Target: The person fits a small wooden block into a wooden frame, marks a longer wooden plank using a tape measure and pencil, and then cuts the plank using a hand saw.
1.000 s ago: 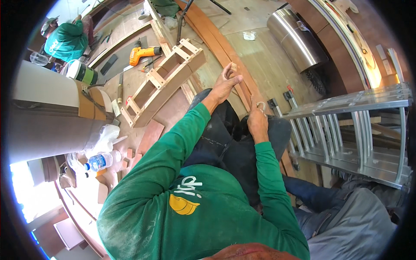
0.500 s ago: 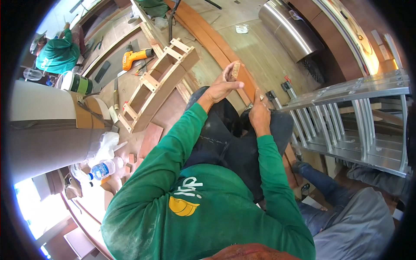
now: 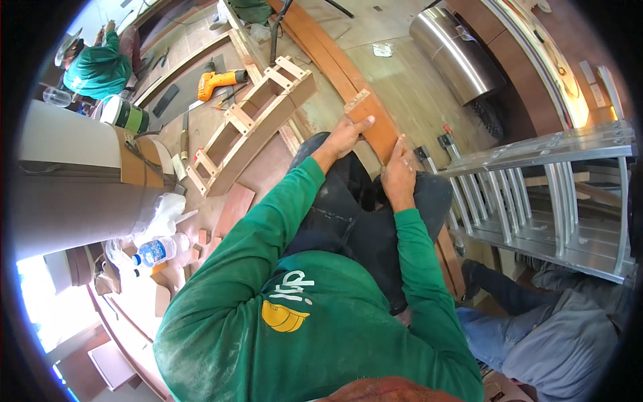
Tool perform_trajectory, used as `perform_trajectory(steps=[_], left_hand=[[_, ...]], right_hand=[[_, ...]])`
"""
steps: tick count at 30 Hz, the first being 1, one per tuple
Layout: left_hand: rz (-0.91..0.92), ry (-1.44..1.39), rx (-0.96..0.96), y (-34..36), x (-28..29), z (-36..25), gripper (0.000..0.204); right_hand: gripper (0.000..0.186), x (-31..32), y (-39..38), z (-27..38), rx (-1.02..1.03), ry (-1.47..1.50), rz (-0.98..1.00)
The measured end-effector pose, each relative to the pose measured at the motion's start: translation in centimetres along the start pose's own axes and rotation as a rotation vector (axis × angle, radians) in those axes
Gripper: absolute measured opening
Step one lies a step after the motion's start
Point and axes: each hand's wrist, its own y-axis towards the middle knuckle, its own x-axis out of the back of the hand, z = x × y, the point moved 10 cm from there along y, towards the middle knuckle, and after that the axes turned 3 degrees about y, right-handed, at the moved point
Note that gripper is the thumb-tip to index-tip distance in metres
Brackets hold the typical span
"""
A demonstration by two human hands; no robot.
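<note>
Both my hands hold a short reddish-brown wooden board (image 3: 377, 126) above my knees. Its far end shows a paler, rough edge. My left hand (image 3: 343, 137) grips the left side, thumb lying on the flat face and the other fingers mostly hidden beneath. At the near right end, my right hand (image 3: 400, 175) is closed on the board, with a finger stretched along its edge. Beyond and below it lies a long plank of similar colour (image 3: 328, 50). Left of my knees stands a narrow wooden frame (image 3: 258, 127) with pale cross pieces.
An orange cordless drill (image 3: 218, 84) lies beyond the frame. An aluminium ladder (image 3: 536, 194) lies at right, near a shiny metal cylinder (image 3: 459, 50). A water bottle (image 3: 157, 251) is at left. One person (image 3: 100, 70) works far left; another's legs (image 3: 516, 328) are at lower right.
The board has turned so its broad face shows instead of its narrow edge. My left thumb now lies on that face. The person at lower right has shifted.
</note>
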Motion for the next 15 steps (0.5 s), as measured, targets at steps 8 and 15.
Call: perform_trajectory(steps=[8, 15], left_hand=[[0.000, 0.175, -0.058, -0.4, -0.1, -0.5, 0.059], [0.224, 0.996, -0.473, -3.0, -7.1, -2.6, 0.056]], right_hand=[[0.090, -0.2, -0.3, -0.4, 0.033, 0.134, 0.007], [0.057, 2.7, 1.1, -1.1, 0.155, 1.197, -0.148]])
